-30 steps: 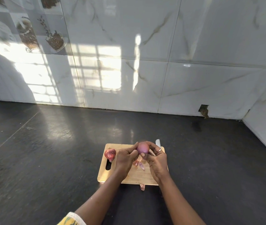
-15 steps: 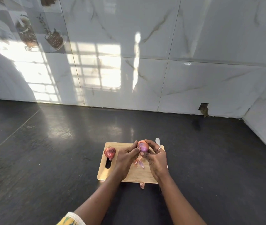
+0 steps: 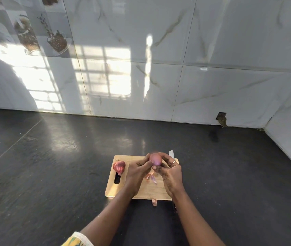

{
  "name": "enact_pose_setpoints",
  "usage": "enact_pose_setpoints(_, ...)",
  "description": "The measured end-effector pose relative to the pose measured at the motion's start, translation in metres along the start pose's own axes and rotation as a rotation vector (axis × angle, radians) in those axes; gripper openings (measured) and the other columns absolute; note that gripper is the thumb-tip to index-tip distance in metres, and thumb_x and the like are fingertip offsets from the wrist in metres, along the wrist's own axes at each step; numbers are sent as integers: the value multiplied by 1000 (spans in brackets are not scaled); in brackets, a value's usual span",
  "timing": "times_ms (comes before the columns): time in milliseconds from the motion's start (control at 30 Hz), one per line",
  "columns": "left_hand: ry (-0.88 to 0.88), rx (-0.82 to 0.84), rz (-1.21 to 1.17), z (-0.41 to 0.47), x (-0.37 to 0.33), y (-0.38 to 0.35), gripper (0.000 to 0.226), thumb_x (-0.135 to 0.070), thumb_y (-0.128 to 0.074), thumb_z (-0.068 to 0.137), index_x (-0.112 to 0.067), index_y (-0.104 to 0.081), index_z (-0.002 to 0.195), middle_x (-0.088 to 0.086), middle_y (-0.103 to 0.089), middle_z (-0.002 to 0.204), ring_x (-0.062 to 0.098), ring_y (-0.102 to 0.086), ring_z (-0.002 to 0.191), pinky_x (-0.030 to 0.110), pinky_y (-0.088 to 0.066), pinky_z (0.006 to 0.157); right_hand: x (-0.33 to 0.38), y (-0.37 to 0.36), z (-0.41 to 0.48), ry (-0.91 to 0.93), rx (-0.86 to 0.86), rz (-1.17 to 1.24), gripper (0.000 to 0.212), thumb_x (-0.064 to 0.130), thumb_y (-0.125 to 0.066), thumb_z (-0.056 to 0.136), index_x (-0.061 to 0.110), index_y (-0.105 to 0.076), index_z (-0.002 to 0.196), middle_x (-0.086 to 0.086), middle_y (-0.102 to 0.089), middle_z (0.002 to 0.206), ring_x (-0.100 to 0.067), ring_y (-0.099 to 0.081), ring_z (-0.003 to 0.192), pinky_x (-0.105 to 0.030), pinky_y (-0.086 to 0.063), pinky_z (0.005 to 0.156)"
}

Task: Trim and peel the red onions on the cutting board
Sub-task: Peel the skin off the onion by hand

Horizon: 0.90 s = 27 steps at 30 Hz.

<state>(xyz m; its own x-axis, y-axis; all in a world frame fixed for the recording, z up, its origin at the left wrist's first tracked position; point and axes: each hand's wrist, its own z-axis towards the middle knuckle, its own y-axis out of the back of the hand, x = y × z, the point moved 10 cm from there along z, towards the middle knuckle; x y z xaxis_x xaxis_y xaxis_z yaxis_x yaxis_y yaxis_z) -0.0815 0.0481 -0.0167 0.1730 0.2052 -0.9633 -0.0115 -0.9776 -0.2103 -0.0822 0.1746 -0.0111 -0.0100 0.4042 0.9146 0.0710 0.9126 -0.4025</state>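
I hold one onion (image 3: 155, 159) with both hands, lifted a little above the far part of the cutting board (image 3: 146, 190). My left hand (image 3: 137, 170) has its fingers curled against the left side of the onion, with the fingertips on its skin. My right hand (image 3: 172, 173) is curled round the right side, the fingers over the top and the thumb (image 3: 155, 168) pressing from below, so both hands are closed on it and neither is free. The surface of this onion that I can see is smooth and pink-purple. I wear a ring (image 3: 173, 161) on one finger of the right hand. The other onion (image 3: 119, 166) lies on the left end of the board, with its dry red skin on, its pointed end toward the handle slot (image 3: 117, 179). It is well apart from my hands. Some pieces of peel (image 3: 151, 177) lie on the board, in the gap below my hands. One more scrap of peel (image 3: 154, 202) lies on the dark counter (image 3: 52, 174), just at the near edge of the board. Beyond my right hand only the pale tip of a knife (image 3: 171, 154) shows at the far right corner of the board; the rest is hidden, and I cannot tell if my hand touches it. Behind the counter stands a wall of white marble tiles (image 3: 229, 50) with patches of sunlight.
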Motion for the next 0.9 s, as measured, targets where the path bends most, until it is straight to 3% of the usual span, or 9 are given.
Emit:
enact_pose_setpoints(133,11,9,-56,0,1,-2,40,-12,-59,87,0,-53,125,-5,-70,104,16,-63,104,34,-47,96,-1,1,1,-10,-5,-3,52,-22,-70,62,-2,-62,109,-4,-73,93,-22,-67,90,-30,-58,74)
enact_pose_setpoints(233,7,6,-58,-1,-1,-4,37,-9,-55,90,1,-52,126,-10,-68,105,15,-62,102,35,-46,98,-2,2,2,-19,-13,5,53,-22,-70,62,-3,-61,111,-8,-72,94,-23,-67,90,-31,-58,74)
enact_pose_setpoints(400,-49,-91,169,-3,-11,-1,37,-9,-52,87,-8,-56,124,7,-69,106,7,-53,70,21,-42,65,-5,1,1,-31,-11,54,51,-23,-68,62,-3,-61,108,-9,-72,93,-20,-67,84,-28,-57,69)
enact_pose_setpoints(467,-87,-126,245,-2,-14,0,39,-8,-52,86,-9,-56,124,-2,-72,89,2,-43,57,19,-35,57,-5,1,0,-32,-12,59,51,-24,-67,62,-3,-62,108,-9,-73,93,-20,-68,83,-28,-57,68)
enact_pose_setpoints(567,-106,-144,347,1,-15,0,38,-9,-53,86,-11,-55,124,-19,-55,60,1,-38,54,16,-31,52,-5,2,-1,-29,-11,63,50,-26,-65,63,-5,-61,109,-10,-72,93,-20,-68,82,-28,-57,65)
enact_pose_setpoints(667,-143,-150,422,1,-20,-1,36,-11,-54,86,-12,-57,121,-24,-56,60,-1,-35,48,16,-29,50,-7,3,-2,-38,-18,69,49,-27,-63,65,-5,-60,109,-14,-71,95,-23,-67,83,-32,-58,65)
enact_pose_setpoints(733,-173,-147,451,0,-25,-3,34,-11,-56,85,-10,-60,119,-16,-66,75,-2,-33,47,18,-28,49,-7,4,-2,-34,-25,66,48,-25,-64,66,-6,-60,110,-16,-71,97,-26,-67,87,-33,-58,70)
enact_pose_setpoints(833,-212,-159,503,-3,-31,-3,34,-8,-58,82,-10,-61,116,-20,-57,69,-3,-32,44,16,-27,47,-6,4,-3,-31,-22,67,47,-25,-64,66,-5,-61,109,-14,-72,95,-24,-68,87,-31,-59,72)
enact_pose_setpoints(900,-227,-175,506,-4,-34,0,34,-6,-58,81,-10,-62,115,-8,-70,80,-7,-39,43,10,-31,48,-5,4,-3,-27,-20,74,49,-27,-63,65,-5,-60,109,-9,-72,91,-19,-68,84,-28,-58,71)
